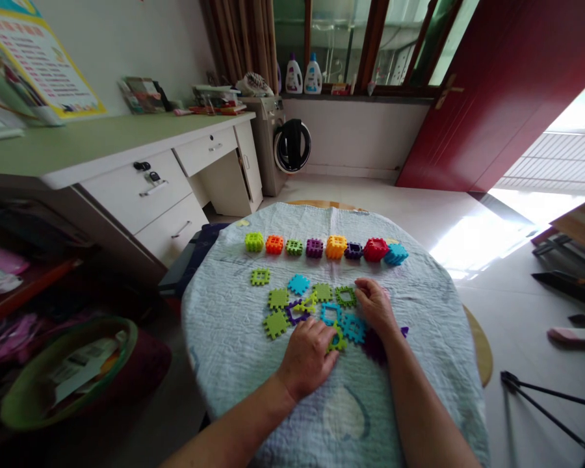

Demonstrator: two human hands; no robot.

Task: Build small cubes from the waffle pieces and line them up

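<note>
Your left hand (309, 356) had its thumb and fingertips against a small green piece (340, 340), though I could not tell whether they pinched it. Your right hand (374, 304) reached just beside a green frame (346, 296), fingers bent; its grip could not be made out. The small green piece lay left of a blue piece (353, 328), among loose pieces on the cloth-covered table (234, 370). A dark purple piece (373, 347) showed by your right wrist. Beyond them stood a row of colored stacks (337, 247).
</note>
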